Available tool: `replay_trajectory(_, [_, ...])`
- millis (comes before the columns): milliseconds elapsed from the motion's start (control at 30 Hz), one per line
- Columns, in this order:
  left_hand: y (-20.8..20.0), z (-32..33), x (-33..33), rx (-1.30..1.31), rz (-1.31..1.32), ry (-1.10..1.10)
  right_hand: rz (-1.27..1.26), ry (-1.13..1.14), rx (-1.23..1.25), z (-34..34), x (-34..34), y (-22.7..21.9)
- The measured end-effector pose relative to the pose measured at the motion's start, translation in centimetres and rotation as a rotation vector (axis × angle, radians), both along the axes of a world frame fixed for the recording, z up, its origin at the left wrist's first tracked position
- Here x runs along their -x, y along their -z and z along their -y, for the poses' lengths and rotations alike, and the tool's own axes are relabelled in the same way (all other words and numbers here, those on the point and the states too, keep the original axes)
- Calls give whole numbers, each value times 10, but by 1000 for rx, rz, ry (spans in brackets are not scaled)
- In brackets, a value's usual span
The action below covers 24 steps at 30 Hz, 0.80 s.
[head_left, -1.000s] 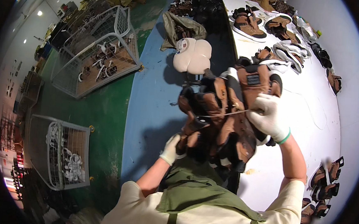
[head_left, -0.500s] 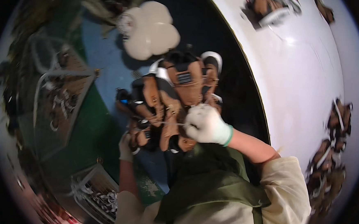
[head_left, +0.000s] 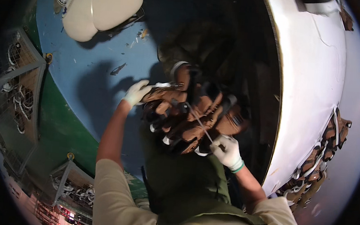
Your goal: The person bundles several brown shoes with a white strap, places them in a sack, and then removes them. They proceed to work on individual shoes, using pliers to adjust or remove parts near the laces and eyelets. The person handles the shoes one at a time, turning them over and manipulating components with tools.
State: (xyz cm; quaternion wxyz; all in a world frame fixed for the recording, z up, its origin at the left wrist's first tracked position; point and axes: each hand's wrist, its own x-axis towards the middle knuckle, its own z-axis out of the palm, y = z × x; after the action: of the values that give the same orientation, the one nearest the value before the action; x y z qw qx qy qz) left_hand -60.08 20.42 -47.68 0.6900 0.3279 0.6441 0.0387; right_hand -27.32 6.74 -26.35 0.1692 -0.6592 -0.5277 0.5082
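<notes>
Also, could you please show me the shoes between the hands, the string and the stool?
Shoes [head_left: 192,133]: head view, on a brown upper in the bunch.
String [head_left: 200,122]: head view, about midway along its visible length.
Stool [head_left: 108,9]: head view, on the cream seat.

"What sort of place is this?"
"A footwear workshop, it seems: a corded bundle of brown shoes [head_left: 193,132], and more shoes [head_left: 329,136] heaped by the right edge of the white bench [head_left: 314,71]."
"Anything else?"
"Loaded mesh carts [head_left: 17,75] on casters [head_left: 48,58]."
</notes>
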Motion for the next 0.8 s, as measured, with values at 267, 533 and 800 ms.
replay_trajectory(267, [203, -45, -108, -360, -569, 795, 82, 565, 341, 64, -61, 81])
replay_trajectory(533, [304, 8, -121, -248, -549, 333, 72, 919, -39, 45, -86, 129])
replay_trajectory(800, [272, 14, -144, -487, -460, 710, -399, 984, -211, -3, -91, 146])
